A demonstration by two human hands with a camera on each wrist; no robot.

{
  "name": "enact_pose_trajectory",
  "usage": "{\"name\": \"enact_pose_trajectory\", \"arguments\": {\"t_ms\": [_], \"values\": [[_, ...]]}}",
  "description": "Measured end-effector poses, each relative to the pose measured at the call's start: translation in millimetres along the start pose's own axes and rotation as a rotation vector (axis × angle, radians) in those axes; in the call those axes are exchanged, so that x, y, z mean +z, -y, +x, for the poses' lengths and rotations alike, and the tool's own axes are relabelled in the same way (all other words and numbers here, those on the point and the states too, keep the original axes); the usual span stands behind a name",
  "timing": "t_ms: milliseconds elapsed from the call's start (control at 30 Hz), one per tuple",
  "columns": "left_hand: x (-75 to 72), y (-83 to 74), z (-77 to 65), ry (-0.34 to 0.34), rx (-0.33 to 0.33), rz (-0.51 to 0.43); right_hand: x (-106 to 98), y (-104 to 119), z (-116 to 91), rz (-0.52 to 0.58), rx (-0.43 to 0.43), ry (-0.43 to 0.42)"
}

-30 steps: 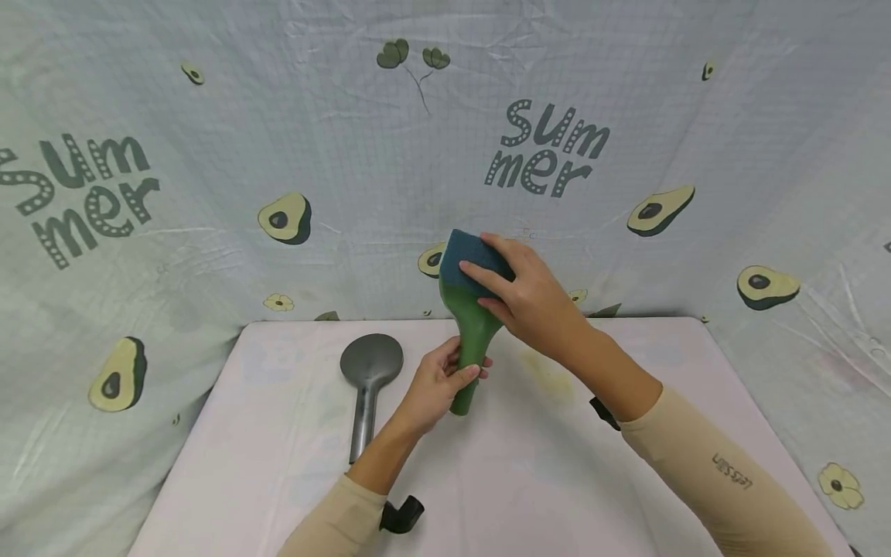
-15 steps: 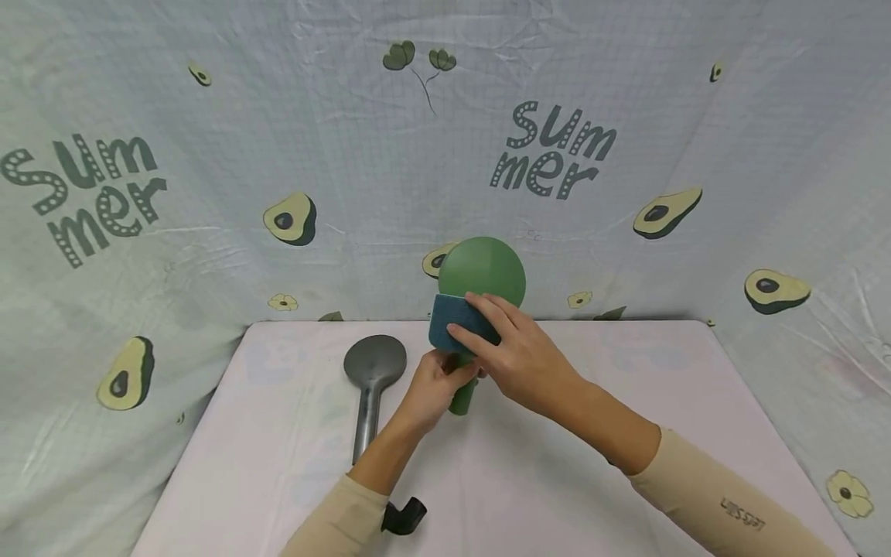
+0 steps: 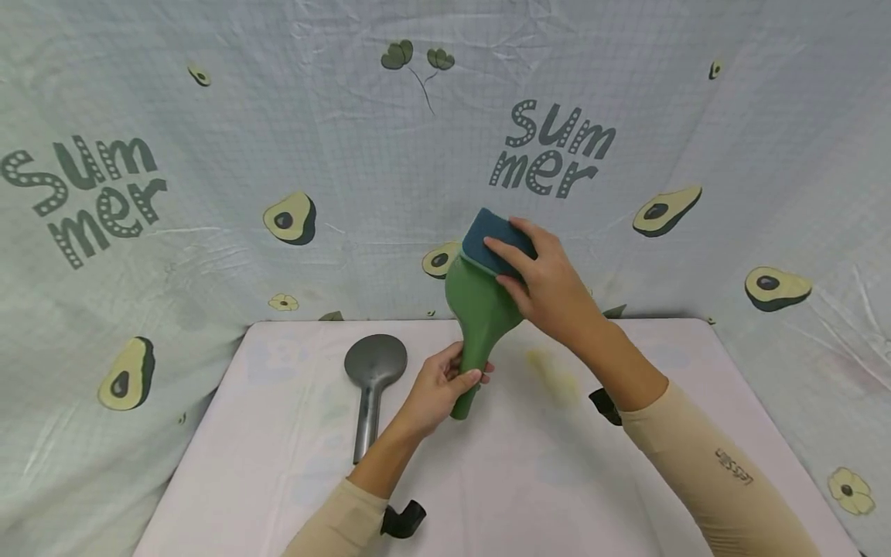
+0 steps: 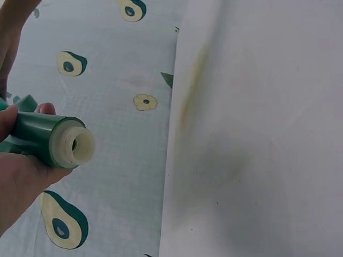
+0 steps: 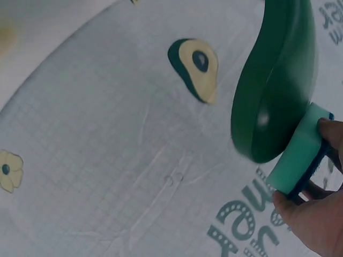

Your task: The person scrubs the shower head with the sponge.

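Note:
A green shower head (image 3: 477,309) is tilted up above the table's far part, its white hollow connector end showing in the left wrist view. My left hand (image 3: 435,387) grips its handle, thumb in front and fingers behind. My right hand (image 3: 557,286) pinches a sponge (image 3: 489,238), dark blue on the outer side and teal on the inner. In the right wrist view the sponge's teal side (image 5: 300,152) lies against the rounded head near its rim. The sponge and right hand cover part of the head in the head view.
A grey shower head (image 3: 376,362) lies on the pale table (image 3: 278,433) to the left. A black elbow-shaped piece (image 3: 405,519) is by the left sleeve, and another black piece (image 3: 604,405) is partly behind the right forearm. A printed avocado cloth (image 3: 376,155) hangs behind the table.
The sponge went down to the base of the head near my left hand, then back up to its top edge. The head turned from its round green face to its narrowing side.

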State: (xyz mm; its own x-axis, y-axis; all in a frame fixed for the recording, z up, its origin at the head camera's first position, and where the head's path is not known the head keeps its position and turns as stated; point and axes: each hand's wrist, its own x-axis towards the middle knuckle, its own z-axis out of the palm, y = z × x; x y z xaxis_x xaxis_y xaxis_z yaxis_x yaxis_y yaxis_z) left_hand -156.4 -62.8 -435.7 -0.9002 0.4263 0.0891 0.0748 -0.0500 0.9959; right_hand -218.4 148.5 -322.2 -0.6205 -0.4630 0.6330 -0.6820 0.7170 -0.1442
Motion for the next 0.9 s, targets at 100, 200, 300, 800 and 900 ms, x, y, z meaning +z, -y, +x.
{"name": "enact_pose_trajectory", "arguments": {"t_ms": [100, 200, 300, 800, 900], "values": [[0.1, 0.0, -1.8, 0.006, 0.005, 0.005, -1, -5, 3, 0.014, 0.023, -0.005], [-0.5, -0.2, -2.7, 0.016, 0.003, 0.01, 0, -4, -1, 0.01, -0.015, 0.0], [-1.8, -0.1, -2.8, 0.018, -0.002, 0.014, 3, 2, -7, -0.009, -0.082, 0.015], [-5.0, 2.8, -1.2, -0.027, 0.033, -0.006, 31, 52, -54, -0.217, -0.362, 0.049], [-4.7, 1.7, -1.2, -0.031, 0.04, -0.002, 29, 52, -52, -0.219, -0.348, 0.048]]}}
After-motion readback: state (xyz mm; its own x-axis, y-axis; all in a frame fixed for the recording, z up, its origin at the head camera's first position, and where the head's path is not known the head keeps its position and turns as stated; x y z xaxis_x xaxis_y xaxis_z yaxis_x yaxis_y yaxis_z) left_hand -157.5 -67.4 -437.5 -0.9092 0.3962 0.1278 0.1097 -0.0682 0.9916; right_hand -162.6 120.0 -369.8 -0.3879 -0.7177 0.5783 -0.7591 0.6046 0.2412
